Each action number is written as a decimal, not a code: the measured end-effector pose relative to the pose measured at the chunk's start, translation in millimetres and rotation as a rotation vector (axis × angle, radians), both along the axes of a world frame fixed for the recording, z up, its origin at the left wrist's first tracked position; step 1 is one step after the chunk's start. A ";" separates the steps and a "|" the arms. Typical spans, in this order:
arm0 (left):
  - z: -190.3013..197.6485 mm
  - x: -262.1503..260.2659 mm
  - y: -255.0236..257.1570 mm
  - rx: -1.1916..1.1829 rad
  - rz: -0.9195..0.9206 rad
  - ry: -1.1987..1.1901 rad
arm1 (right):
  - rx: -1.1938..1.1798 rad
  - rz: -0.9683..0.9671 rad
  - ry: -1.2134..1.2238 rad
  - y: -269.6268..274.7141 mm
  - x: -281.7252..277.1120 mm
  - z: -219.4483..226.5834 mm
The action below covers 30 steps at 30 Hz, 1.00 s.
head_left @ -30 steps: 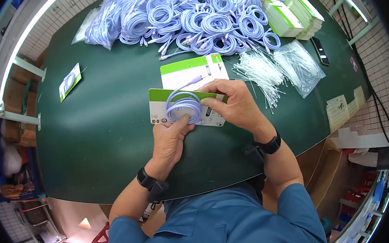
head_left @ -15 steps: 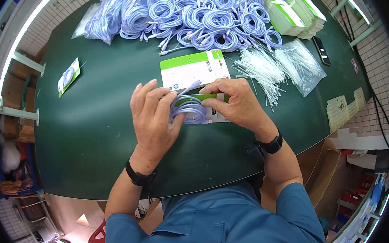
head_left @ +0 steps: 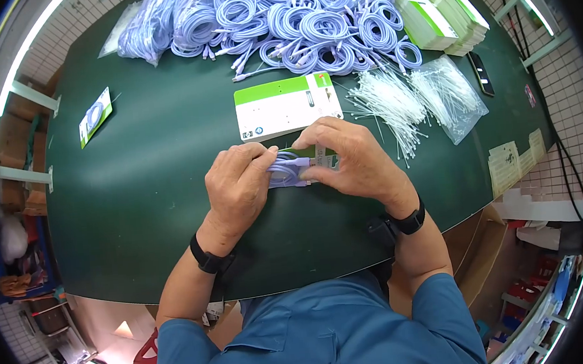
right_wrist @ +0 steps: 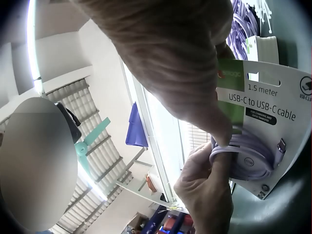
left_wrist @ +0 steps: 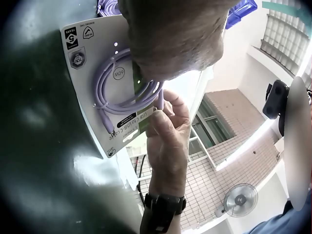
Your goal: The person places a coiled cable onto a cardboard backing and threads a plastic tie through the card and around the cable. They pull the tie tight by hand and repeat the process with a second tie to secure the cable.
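Table [head_left: 134, 187]: dark green, smooth and slightly glossy, with a curved near edge; it fills the middle of the head view.
Cable heap [head_left: 292, 17]: lilac USB cables wound into round coils and piled loosely along the top centre of the table; too many to count.
Tie bags [head_left: 449, 94]: clear plastic bags, right of centre, hold thin white ties; a loose fan of the same ties [head_left: 381, 103] lies just to their left.
Card stacks [head_left: 436, 20]: white-and-green printed cards in flat piles, upper right.
Blank card [head_left: 287, 105]: one rectangular backing card, green band on top and white below, lying flat just above the hands.
Finished pack [head_left: 94, 115]: one small card with a coil on it, alone at the left of the table.
Phone [head_left: 479, 71]: one dark slab, right of the tie bags.
Cable card [right_wrist: 265, 105]: stiff card printed "USB-C to USB-C cable, 1.5 meter", held at centre frame between both hands, just above the table.
Lilac cable [left_wrist: 117, 92]: one smooth round coil lying against the face of the cable card, its plug ends visible.
Left hand [head_left: 237, 183]: fingers curled round the left side of the coil and card, thumb pressing the coil.
Right hand [head_left: 351, 160]: fingers curled over the card's right part, thumb and fingertips pinching the coil against it.
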State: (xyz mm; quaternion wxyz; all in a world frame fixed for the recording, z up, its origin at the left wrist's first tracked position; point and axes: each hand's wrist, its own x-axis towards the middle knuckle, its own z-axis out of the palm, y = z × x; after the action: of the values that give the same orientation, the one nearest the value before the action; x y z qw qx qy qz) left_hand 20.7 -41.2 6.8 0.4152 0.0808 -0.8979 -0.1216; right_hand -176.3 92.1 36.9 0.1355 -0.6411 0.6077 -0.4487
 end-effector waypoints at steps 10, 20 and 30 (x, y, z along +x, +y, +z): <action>0.6 1.5 5.4 -0.044 -0.014 0.047 | -0.203 -0.062 0.122 -8.4 2.9 -19.3; -1.6 -2.2 2.9 0.000 -0.072 0.091 | -0.191 -0.225 0.075 -5.4 13.6 -16.8; 4.6 5.1 -4.8 0.098 -0.119 0.005 | -0.145 -0.225 -0.030 -5.7 14.5 -20.0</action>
State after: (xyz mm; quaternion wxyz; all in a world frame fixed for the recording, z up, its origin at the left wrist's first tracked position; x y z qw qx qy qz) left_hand 25.7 -46.0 11.4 0.4049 0.0471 -0.8932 -0.1899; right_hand -161.8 86.4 16.9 0.0464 -0.5702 0.6397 -0.5133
